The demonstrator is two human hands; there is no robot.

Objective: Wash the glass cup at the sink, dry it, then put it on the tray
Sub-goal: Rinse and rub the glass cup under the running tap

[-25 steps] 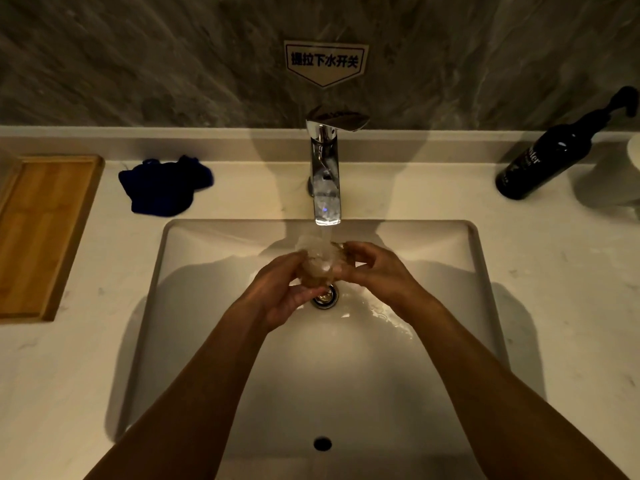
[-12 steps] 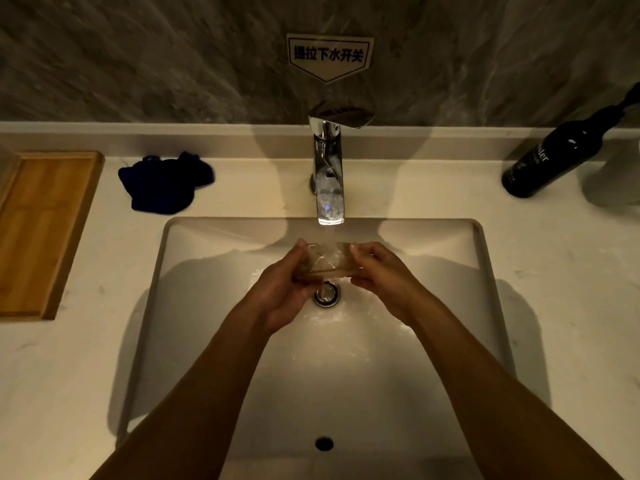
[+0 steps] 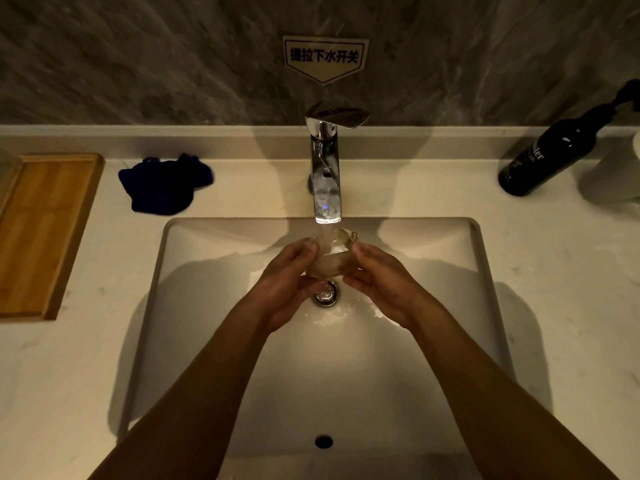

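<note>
A clear glass cup (image 3: 333, 255) is held tilted under the running water of the chrome faucet (image 3: 325, 174), above the drain of the white sink (image 3: 214, 341). My left hand (image 3: 289, 278) grips its left side and my right hand (image 3: 379, 282) grips its right side. The cup's rim points up and to the right, toward the spout. A wooden tray (image 3: 45, 233) lies on the counter at the far left. A dark blue cloth (image 3: 164, 183) sits crumpled between the tray and the faucet.
A black pump bottle (image 3: 550, 154) leans at the back right, beside a white object (image 3: 616, 174) at the frame's edge. The drain (image 3: 325, 294) is below the hands, and an overflow hole (image 3: 323, 441) is at the basin's near wall. A sign (image 3: 323, 57) hangs on the marble wall.
The cup has been turned in my hands under the stream, from lying sideways to tilted with its rim up toward the spout. Both hands stayed over the drain.
</note>
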